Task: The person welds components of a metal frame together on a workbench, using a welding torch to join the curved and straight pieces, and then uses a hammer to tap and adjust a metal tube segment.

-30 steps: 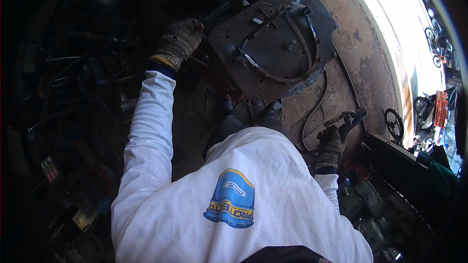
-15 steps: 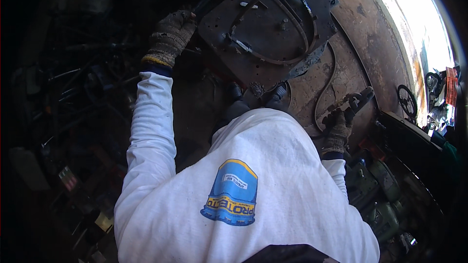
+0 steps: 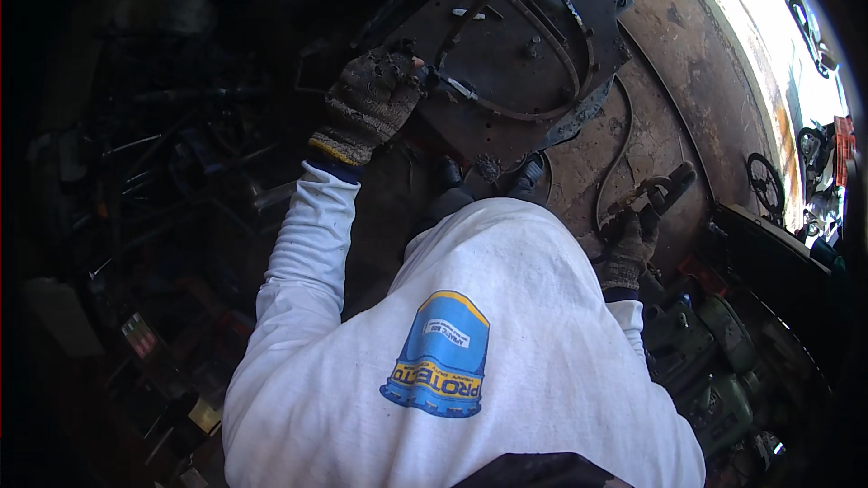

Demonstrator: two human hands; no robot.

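Note:
On a dark metal table plate (image 3: 506, 117) lies a bent flat-bar frame (image 3: 568, 63), roughly a rounded loop with short pieces at its corners. My left hand (image 3: 372, 101), in a worn knitted glove with one bare fingertip showing, is over the plate's left edge, beside the frame's near left corner. Its fingers are curled, and whatever they hold, if anything, is hidden. Low on the right, away from the plate, my gloved right hand (image 3: 630, 244) is closed round a dark welding electrode holder (image 3: 671, 188), its jaw end pointing up and right.
A cable (image 3: 624, 140) curves over the stained floor near my right hand. Green machine housings (image 3: 714, 407) stand at lower right, and a wheel (image 3: 765, 184) is beyond. Dark metal scrap and bars (image 3: 163, 140) crowd the left. My shoes (image 3: 526, 172) are beside the plate.
My left hand has moved right and slightly down, from beside the plate to its left edge near the frame. My right hand keeps hold of the electrode holder, almost unmoved.

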